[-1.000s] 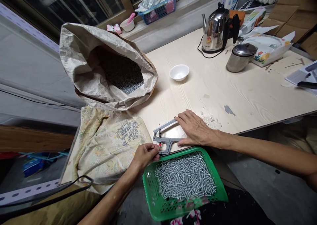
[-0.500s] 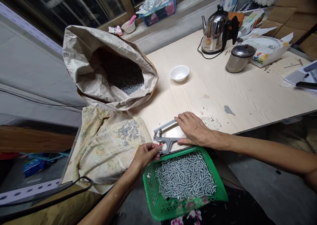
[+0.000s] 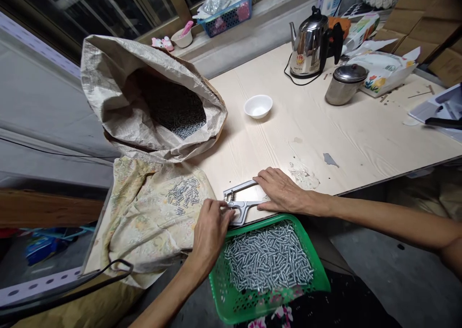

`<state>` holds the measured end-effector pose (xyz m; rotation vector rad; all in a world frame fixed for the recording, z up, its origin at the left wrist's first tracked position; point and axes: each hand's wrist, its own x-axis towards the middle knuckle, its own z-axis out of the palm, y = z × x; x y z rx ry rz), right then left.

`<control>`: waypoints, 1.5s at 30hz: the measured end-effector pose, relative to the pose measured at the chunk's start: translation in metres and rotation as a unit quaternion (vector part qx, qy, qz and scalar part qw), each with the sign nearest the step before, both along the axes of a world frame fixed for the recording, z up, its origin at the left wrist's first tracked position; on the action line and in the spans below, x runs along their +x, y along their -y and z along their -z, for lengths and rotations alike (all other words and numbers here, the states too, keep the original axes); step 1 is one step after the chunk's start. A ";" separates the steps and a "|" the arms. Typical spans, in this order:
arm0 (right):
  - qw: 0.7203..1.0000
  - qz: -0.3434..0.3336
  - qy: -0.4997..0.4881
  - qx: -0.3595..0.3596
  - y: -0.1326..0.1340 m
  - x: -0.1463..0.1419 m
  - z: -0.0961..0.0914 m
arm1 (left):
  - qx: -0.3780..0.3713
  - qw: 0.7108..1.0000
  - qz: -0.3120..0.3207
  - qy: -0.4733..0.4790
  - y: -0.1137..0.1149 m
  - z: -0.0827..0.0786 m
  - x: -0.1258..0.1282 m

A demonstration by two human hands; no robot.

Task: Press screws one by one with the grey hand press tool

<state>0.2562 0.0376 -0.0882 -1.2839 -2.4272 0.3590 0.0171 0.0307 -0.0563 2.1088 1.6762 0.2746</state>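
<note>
A grey metal hand press tool [image 3: 241, 205] lies at the table's near edge. My right hand [image 3: 283, 190] lies flat over its two handles and presses them. My left hand [image 3: 210, 228] is at the tool's jaw, fingers pinched together; what they hold is too small to make out. Below the tool a green plastic basket [image 3: 220, 289] holds several small silvery metal pieces. A small heap of the same pieces [image 3: 183, 196] lies on a pale floral cloth [image 3: 144, 222] to the left.
A big open paper sack [image 3: 119, 111] of metal pieces stands at the back left. On the pale wooden table [image 3: 361, 140] stand a white bowl [image 3: 258, 106], a steel kettle [image 3: 308, 44] and a lidded steel pot [image 3: 344, 84]. A black cable [image 3: 108, 270] runs at the lower left.
My left hand has moved up from the basket's edge onto the tool's jaw and now covers the red part. The tool's handles have closed a little under my right hand.
</note>
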 end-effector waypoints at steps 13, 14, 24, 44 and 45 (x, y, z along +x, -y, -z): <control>0.999 -0.002 0.034 0.030 -0.028 0.000 0.003 | 0.048 0.969 0.227 -0.087 -0.055 0.008 0.055; 0.999 -0.012 0.033 0.024 -0.032 0.000 0.004 | 0.045 0.971 0.219 -0.081 -0.055 0.007 0.056; 0.997 -0.056 0.052 -0.009 -0.049 -0.011 0.007 | 0.024 0.976 0.196 -0.090 -0.059 0.012 0.055; 0.996 -0.012 0.066 0.062 -0.076 -0.001 0.017 | -0.155 0.968 -0.057 -0.188 -0.035 -0.007 0.009; 0.996 -0.010 0.065 0.065 -0.076 0.001 0.017 | -0.145 0.971 -0.051 -0.185 -0.036 -0.010 0.009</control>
